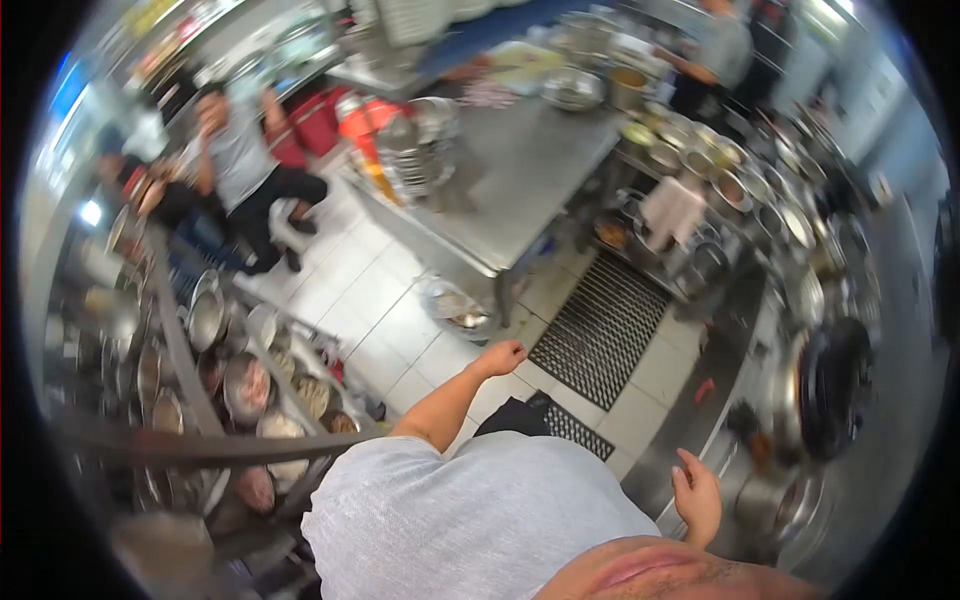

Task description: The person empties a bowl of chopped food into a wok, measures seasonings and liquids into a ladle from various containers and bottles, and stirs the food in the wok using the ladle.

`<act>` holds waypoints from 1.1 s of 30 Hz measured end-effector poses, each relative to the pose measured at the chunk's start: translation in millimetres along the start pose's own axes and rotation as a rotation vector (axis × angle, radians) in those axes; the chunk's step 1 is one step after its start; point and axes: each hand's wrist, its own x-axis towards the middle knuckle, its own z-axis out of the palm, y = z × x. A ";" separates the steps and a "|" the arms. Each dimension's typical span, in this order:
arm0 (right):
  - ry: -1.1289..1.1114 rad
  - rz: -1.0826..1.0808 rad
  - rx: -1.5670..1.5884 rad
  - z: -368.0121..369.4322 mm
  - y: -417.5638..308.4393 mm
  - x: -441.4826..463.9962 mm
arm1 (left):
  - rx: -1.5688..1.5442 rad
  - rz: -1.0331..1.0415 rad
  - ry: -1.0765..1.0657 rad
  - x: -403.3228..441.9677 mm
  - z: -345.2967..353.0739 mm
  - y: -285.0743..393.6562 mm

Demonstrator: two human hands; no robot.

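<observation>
My left hand (502,358) hangs in front of me over the white tiled floor, near the black perforated mat (603,325). Its fingers are curled in, and whether anything is inside them is too small to tell. My right hand (696,497) is low at the right, beside the steel counter edge (675,450). The fingers of that hand are partly spread and hold nothing. Past my left hand, a plastic-lined bin (460,308) stands at the corner of the steel table (510,170).
Two people sit at the upper left, one in a grey shirt (240,150). Another person (722,55) stands at the upper right. Shelves with bowls of food (247,385) are at the left. Pots and a black round pan (838,385) line the right side.
</observation>
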 end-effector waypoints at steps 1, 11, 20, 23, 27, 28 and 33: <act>-0.014 -0.108 -0.076 -0.6 -13.2 32.2 | 0.055 -0.044 0.030 -7.1 -15.3 -20.3; -0.554 -0.589 -0.266 38.0 -140.4 267.8 | -0.479 -1.196 0.716 -248.1 54.1 -180.4; -1.041 -1.150 -0.495 104.1 -211.9 375.9 | -0.618 -1.477 1.119 -231.1 272.4 7.0; -1.112 -1.258 -0.637 97.9 -227.1 403.0 | -1.081 -1.548 0.906 -192.0 315.2 77.4; -1.048 -1.370 -0.642 104.6 -225.6 446.8 | -0.744 -1.104 0.413 -122.7 406.7 169.2; -1.071 -1.391 -0.648 108.5 -227.9 447.1 | -1.141 -1.277 0.598 -111.1 423.2 183.1; -1.159 -1.651 -0.798 154.7 -240.2 405.6 | -1.586 -1.393 1.556 -94.1 425.6 241.0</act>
